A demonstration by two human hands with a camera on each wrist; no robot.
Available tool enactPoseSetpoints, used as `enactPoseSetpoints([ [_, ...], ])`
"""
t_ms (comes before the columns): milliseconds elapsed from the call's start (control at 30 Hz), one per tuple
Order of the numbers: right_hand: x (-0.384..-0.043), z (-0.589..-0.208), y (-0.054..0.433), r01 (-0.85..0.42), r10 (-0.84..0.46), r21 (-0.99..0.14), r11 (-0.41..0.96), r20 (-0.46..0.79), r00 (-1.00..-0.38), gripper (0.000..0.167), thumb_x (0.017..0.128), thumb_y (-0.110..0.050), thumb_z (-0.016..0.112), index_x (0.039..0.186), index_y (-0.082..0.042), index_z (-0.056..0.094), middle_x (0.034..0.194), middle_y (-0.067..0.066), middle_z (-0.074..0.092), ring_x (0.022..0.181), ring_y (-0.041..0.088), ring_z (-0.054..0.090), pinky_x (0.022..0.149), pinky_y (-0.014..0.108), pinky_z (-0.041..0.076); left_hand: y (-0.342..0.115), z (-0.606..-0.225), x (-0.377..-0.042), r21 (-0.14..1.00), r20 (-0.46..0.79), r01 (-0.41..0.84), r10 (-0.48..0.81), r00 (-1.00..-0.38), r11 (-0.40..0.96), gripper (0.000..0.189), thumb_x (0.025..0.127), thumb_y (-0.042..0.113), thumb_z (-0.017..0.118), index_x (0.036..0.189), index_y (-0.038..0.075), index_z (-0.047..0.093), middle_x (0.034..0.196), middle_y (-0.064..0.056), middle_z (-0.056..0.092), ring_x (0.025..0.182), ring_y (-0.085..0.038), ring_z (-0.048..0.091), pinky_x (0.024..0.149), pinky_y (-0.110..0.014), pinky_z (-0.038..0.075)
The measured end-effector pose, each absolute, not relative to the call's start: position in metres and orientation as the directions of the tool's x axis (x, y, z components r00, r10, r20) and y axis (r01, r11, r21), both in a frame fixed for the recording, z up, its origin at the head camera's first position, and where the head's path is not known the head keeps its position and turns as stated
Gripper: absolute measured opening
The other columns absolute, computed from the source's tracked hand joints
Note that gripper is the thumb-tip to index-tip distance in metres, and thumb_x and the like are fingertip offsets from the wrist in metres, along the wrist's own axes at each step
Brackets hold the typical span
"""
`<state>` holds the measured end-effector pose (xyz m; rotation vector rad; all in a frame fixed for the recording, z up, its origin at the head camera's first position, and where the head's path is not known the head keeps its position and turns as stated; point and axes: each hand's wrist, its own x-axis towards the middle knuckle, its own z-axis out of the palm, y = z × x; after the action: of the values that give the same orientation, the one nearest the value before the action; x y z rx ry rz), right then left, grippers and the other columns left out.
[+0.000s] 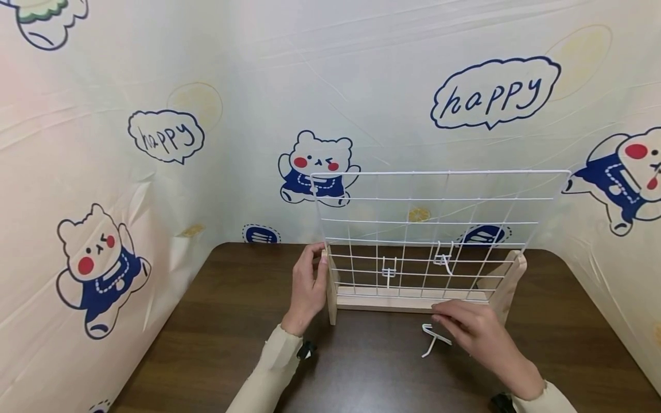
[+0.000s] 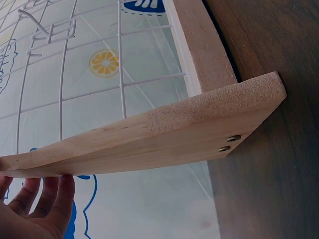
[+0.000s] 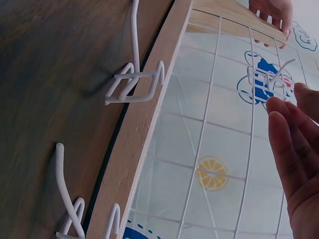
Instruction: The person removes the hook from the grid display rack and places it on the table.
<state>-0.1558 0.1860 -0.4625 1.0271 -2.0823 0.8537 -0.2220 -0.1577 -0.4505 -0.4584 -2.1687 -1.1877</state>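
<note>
One pale cloth [image 1: 232, 63] printed with cartoon animals and "happy" hangs behind a dark, wood-grained table [image 1: 217, 321]. On the table stands a rectangular white wire grid [image 1: 439, 172] between pale wooden side boards, a straight wooden bar [image 1: 387, 301] along its foot. My left hand [image 1: 306, 287] grips the left board [image 2: 149, 144] near its upper end, fingers bent round the wood, which is smooth-faced with a rough end. My right hand [image 1: 480, 332] is before the grid's lower part, fingers close together, thumb slightly apart; whether they touch wire I cannot tell. Two bent-wire white hooks [image 1: 389, 273] hang on the grid beyond those fingertips; loose hooks [image 1: 435, 335] lie near them, before the bar. Two round metal screw heads [image 2: 233, 138] dot the left board.
</note>
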Motion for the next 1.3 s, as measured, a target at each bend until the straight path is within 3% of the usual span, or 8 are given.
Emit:
enactPoseSetpoints([
  [367, -0.1595, -0.4617, 0.1855, -0.858, -0.33, -0.197, 0.474, 0.864, -0.381, 0.037, 0.105, -0.037, 0.06, 0.094, -0.009, 0.081, 0.085, 0.005, 0.08, 0.077, 0.012, 0.075, 0.078, 0.01, 0.057, -0.1577, -0.4502, -0.2221, 0.633, 0.663, 0.566, 0.008, -0.749, 0.528, 0.025, 0.107, 0.012, 0.051, 0.127, 0.003, 0.062, 0.116, -0.012, 0.068, 0.102, -0.021, 0.068, 0.085, -0.042, 0.064],
  [900, -0.16, -0.4584, 0.19, -0.844, -0.271, -0.206, 0.495, 0.887, -0.375, 0.039, 0.104, -0.037, 0.061, 0.094, -0.006, 0.081, 0.084, 0.008, 0.08, 0.08, 0.007, 0.074, 0.084, 0.006, 0.054, -0.1577, -0.4505, -0.221, 0.632, 0.663, 0.567, 0.011, -0.749, 0.528, 0.024, 0.107, 0.012, 0.051, 0.127, 0.004, 0.061, 0.116, -0.011, 0.068, 0.102, -0.02, 0.068, 0.087, -0.041, 0.064],
  [1100, -0.1613, -0.4571, 0.1914, -0.851, -0.25, -0.179, 0.495, 0.908, -0.336, 0.037, 0.104, -0.034, 0.063, 0.095, -0.004, 0.081, 0.083, 0.009, 0.079, 0.079, 0.011, 0.075, 0.09, 0.006, 0.053, -0.1576, -0.4509, -0.2214, 0.637, 0.66, 0.567, 0.011, -0.751, 0.522, 0.023, 0.107, 0.012, 0.051, 0.126, 0.004, 0.061, 0.116, -0.011, 0.068, 0.101, -0.02, 0.067, 0.086, -0.041, 0.064],
  [1300, -0.161, -0.4531, 0.1894, -0.858, -0.218, -0.18, 0.482, 0.923, -0.316, 0.039, 0.103, -0.033, 0.064, 0.09, 0.001, 0.08, 0.079, 0.012, 0.078, 0.077, 0.009, 0.074, 0.081, 0.006, 0.054, -0.158, -0.4511, -0.221, 0.646, 0.648, 0.558, 0.011, -0.762, 0.521, 0.026, 0.108, 0.013, 0.05, 0.128, 0.0, 0.061, 0.117, -0.012, 0.068, 0.102, -0.022, 0.067, 0.088, -0.043, 0.064],
])
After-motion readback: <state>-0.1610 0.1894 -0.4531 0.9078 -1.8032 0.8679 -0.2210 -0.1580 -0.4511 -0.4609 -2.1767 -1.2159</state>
